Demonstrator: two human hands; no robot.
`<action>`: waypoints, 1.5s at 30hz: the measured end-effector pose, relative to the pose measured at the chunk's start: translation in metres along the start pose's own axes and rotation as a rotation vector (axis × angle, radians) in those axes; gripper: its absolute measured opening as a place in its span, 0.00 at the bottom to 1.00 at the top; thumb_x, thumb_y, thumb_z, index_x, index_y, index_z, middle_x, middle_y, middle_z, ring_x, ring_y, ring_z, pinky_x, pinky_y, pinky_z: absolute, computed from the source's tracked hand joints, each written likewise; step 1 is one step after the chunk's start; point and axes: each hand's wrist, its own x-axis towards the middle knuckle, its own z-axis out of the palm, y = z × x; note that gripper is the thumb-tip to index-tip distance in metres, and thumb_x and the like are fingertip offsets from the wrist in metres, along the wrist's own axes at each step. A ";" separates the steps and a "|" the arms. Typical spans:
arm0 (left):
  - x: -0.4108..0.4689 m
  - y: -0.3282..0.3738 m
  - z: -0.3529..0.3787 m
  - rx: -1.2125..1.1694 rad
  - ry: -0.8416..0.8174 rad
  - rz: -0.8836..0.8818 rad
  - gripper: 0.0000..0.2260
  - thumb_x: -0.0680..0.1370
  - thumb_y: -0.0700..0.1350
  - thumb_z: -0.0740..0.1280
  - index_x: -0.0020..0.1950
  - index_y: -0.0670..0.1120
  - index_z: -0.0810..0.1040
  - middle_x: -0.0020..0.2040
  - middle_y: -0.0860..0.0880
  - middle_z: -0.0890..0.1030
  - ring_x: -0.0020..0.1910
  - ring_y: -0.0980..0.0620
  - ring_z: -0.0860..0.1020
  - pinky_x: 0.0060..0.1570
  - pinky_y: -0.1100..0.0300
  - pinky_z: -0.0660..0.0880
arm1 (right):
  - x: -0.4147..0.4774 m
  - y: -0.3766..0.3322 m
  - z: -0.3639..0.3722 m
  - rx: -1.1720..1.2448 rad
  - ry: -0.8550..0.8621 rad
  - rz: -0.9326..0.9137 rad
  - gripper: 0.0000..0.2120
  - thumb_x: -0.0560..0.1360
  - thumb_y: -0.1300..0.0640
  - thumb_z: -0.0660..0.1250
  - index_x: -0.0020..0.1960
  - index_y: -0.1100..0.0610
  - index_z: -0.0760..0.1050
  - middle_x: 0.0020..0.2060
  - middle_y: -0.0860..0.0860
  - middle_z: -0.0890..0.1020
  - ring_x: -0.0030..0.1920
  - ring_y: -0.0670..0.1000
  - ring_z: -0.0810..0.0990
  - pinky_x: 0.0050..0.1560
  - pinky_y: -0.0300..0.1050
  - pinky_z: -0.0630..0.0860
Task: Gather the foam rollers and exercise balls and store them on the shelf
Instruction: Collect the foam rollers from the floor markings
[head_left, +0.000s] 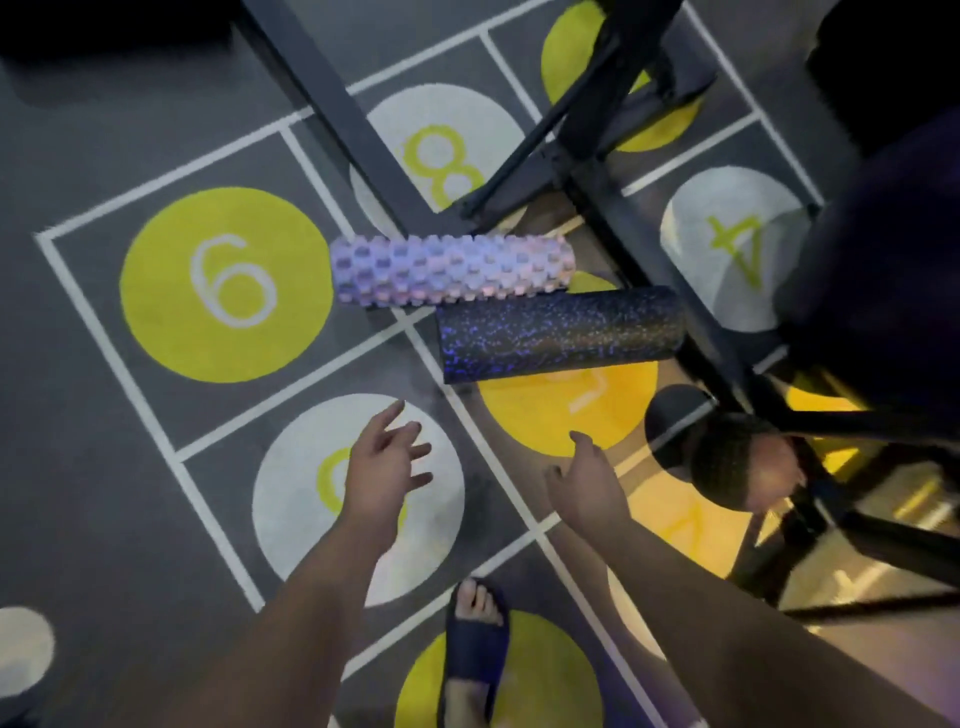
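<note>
Left hand (382, 467): empty, fingers (415, 451) spread wide, hovering over the grey floor mat with numbered yellow and white circles (93, 441).
Knobbly roller: pale lilac ridged foam roller (452, 270) lies flat on the mat, ahead of the left fingertips – long axis left-right, across the reach.
Speckled roller: black foam roller with blue flecks (561, 332) – just beside the lilac one, parallel, nearer the hands; ahead, between both sets of fingertips.
Right hand (587, 483): empty, fingers loosely open, about as near the speckled roller as the left.
Ball: dark textured exercise ball (727, 462) sits right of the right fingers, against the black metal frame (597, 171).
Containers: none seen; whether that frame is the shelf, cannot tell.
Next, likely: reach forward and grip a roller across its width.
</note>
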 end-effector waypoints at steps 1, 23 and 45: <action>0.012 0.009 0.011 0.049 -0.007 0.052 0.18 0.83 0.42 0.65 0.72 0.53 0.74 0.61 0.44 0.80 0.55 0.45 0.82 0.51 0.47 0.79 | 0.014 -0.002 -0.007 0.059 0.005 0.032 0.29 0.82 0.53 0.62 0.80 0.57 0.57 0.73 0.59 0.69 0.67 0.62 0.74 0.55 0.52 0.73; 0.355 0.108 0.057 2.059 -0.121 1.127 0.57 0.63 0.58 0.80 0.82 0.56 0.48 0.72 0.36 0.66 0.62 0.33 0.71 0.56 0.39 0.70 | 0.272 -0.098 0.080 1.401 0.364 0.839 0.69 0.47 0.31 0.83 0.75 0.54 0.50 0.58 0.53 0.72 0.54 0.57 0.74 0.65 0.58 0.75; -0.148 -0.010 -0.208 -0.004 0.480 -0.089 0.33 0.67 0.56 0.79 0.69 0.51 0.76 0.62 0.50 0.83 0.58 0.49 0.82 0.65 0.47 0.77 | -0.178 -0.142 -0.057 -0.013 -0.232 -0.083 0.68 0.45 0.25 0.78 0.77 0.45 0.51 0.66 0.51 0.77 0.62 0.60 0.79 0.62 0.58 0.77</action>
